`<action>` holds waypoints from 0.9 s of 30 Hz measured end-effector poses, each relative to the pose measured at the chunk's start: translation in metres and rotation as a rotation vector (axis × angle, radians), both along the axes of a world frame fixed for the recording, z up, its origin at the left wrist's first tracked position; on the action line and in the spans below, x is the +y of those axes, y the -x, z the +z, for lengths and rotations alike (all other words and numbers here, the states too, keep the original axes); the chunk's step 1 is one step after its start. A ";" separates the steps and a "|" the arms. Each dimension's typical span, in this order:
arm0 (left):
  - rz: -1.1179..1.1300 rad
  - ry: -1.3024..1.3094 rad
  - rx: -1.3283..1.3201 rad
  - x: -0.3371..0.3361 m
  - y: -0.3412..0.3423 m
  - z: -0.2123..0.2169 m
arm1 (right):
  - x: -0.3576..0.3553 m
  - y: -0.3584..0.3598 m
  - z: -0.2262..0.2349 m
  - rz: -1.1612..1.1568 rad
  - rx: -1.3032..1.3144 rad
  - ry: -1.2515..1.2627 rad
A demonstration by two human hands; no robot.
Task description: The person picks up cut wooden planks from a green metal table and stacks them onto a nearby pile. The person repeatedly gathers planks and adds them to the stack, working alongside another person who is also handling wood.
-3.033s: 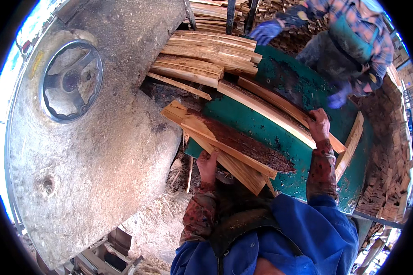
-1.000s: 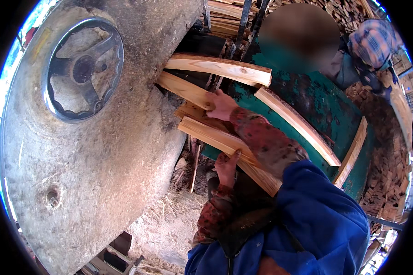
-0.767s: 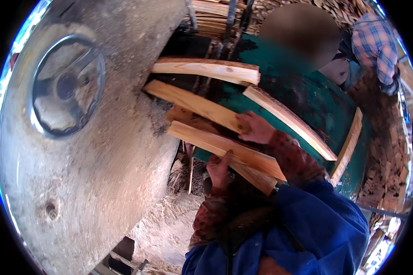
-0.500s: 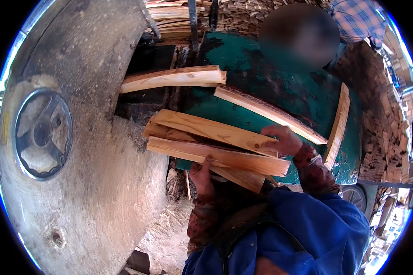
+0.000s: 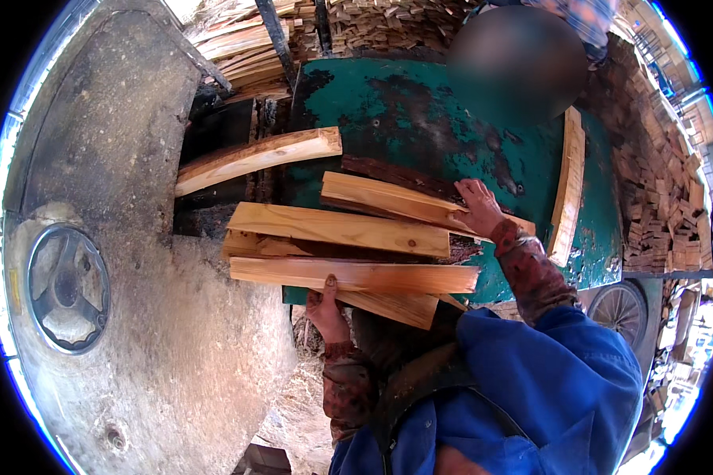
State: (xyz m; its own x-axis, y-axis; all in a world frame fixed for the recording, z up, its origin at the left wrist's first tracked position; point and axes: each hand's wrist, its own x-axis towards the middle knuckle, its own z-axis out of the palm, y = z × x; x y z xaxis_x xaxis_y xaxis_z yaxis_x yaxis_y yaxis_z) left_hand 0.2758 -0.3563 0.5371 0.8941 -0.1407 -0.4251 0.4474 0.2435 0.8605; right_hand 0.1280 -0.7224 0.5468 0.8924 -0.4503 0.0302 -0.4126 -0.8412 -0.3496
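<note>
My left hand (image 5: 327, 314) is closed on the near edge of a reddish wooden board (image 5: 356, 275), its thumb on top. This board lies over a stack of other boards; a yellowish board with knots (image 5: 341, 229) lies just behind it. My right hand (image 5: 481, 207) is reached out over a sawn slat (image 5: 396, 199) on the green table, its fingers over the slat's far side and its thumb on the near side. Behind that slat runs a dark strip of bark (image 5: 396, 174). The underside of my left fingers is hidden by the boards.
The worn green table (image 5: 420, 103) carries another slat (image 5: 566, 186) at right and a curved piece (image 5: 261, 158) at left. A big machine panel with a handwheel (image 5: 67, 289) stands at left. Stacked wood (image 5: 665, 198) lies right, and another person (image 5: 582, 28) stands across the table.
My right hand has left the near boards and reached forward onto the slat behind them. That slat has turned, showing its pale face. The view has shifted; my left hand keeps its hold.
</note>
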 end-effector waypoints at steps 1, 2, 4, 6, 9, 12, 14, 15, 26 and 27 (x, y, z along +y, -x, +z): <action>-0.002 -0.002 0.004 0.001 0.000 -0.003 | 0.005 0.003 -0.001 0.000 -0.035 0.032; 0.007 0.017 0.003 0.001 0.002 -0.005 | 0.004 0.004 -0.001 -0.031 -0.026 0.034; 0.021 0.054 -0.004 -0.004 0.002 0.001 | -0.002 0.003 -0.001 -0.095 -0.011 0.035; 0.024 0.051 -0.020 -0.005 0.001 -0.004 | -0.020 -0.002 0.002 -0.047 -0.037 -0.061; 0.015 0.058 -0.037 -0.002 -0.002 -0.017 | -0.034 -0.008 0.013 -0.025 -0.009 -0.132; 0.008 0.074 -0.045 -0.003 0.002 -0.011 | -0.031 -0.006 0.026 -0.049 -0.073 -0.042; 0.011 0.061 -0.041 -0.003 0.003 -0.009 | -0.022 -0.002 0.053 -0.102 -0.095 -0.040; 0.011 0.041 -0.033 0.000 0.003 -0.016 | -0.015 0.003 0.062 -0.110 -0.142 -0.008; 0.057 -0.022 0.022 0.000 -0.002 -0.009 | 0.105 -0.046 0.089 0.256 -0.258 -0.419; 0.041 -0.060 0.045 0.002 -0.003 -0.015 | 0.117 -0.056 0.072 0.353 -0.282 -0.338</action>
